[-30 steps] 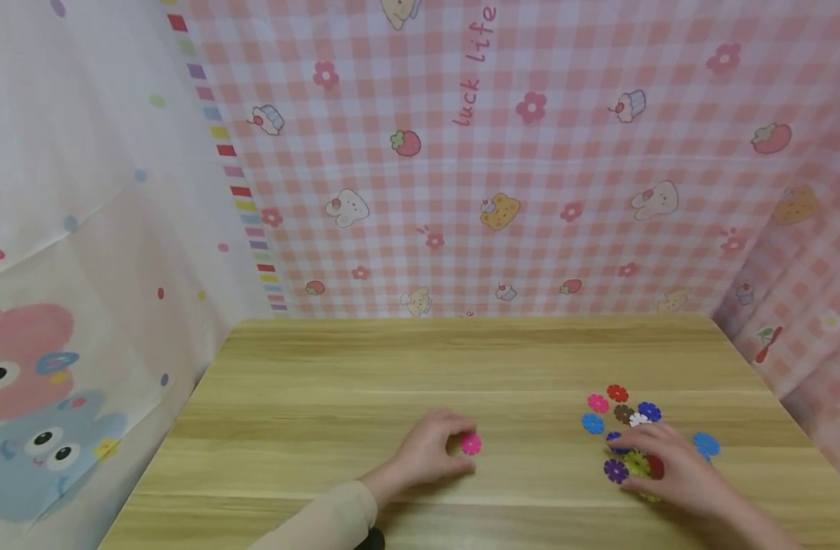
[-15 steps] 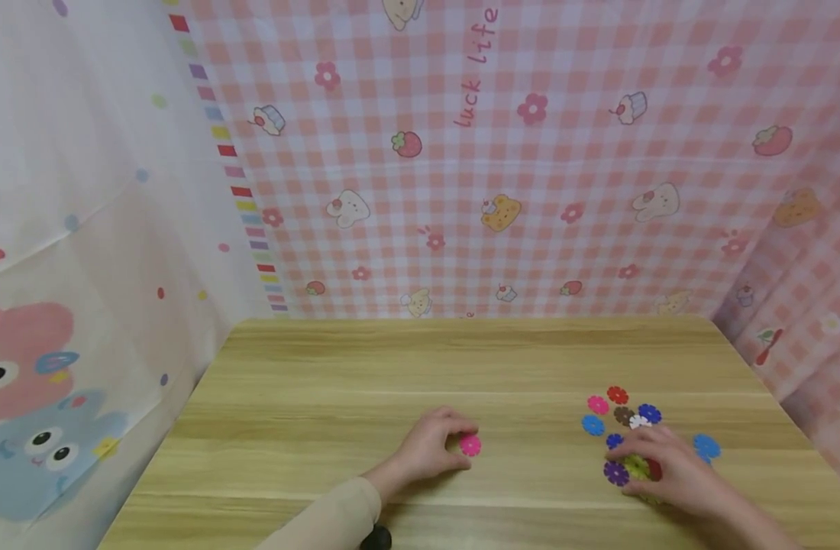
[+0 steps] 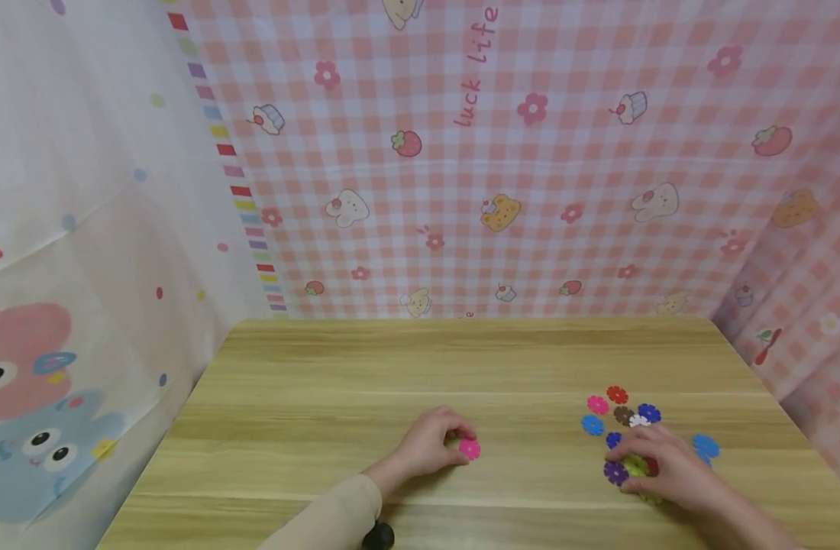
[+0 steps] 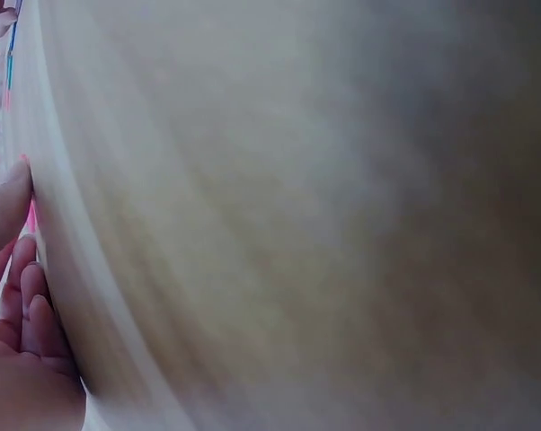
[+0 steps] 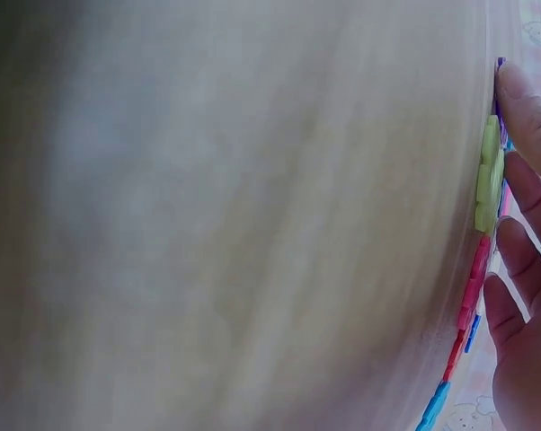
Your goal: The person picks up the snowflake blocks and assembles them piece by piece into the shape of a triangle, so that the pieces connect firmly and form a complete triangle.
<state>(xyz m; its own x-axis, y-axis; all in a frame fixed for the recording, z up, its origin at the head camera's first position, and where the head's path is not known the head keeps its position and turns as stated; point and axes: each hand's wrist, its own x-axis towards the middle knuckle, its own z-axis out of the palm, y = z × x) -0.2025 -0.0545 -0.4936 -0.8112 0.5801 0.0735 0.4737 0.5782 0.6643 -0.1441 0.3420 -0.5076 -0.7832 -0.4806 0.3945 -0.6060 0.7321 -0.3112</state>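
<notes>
In the head view, my left hand (image 3: 430, 443) pinches a pink snowflake disc (image 3: 470, 449) at its edge, low over the middle of the wooden table. A sliver of that pink disc (image 4: 31, 215) shows by the thumb in the left wrist view. At the right, my right hand (image 3: 667, 462) arches over a group of flower-shaped discs. Its thumb and fingertips pinch the rim of a purple snowflake disc (image 3: 615, 473). Under the palm lie a yellow-green disc (image 3: 636, 464) and a partly hidden red one. The right wrist view shows the thumb touching the purple disc (image 5: 501, 81).
Beyond the right hand lie a red disc (image 3: 617, 395), a pink disc (image 3: 597, 405), a light blue disc (image 3: 592, 425), a brown disc (image 3: 623, 415) and several others. More blue discs (image 3: 705, 446) lie to its right. A patterned curtain (image 3: 502, 168) hangs behind the table (image 3: 392, 359).
My left finger and thumb have closed in on the pink disc, which shifted slightly toward me. My right fingertips have drawn in to the purple disc's rim.
</notes>
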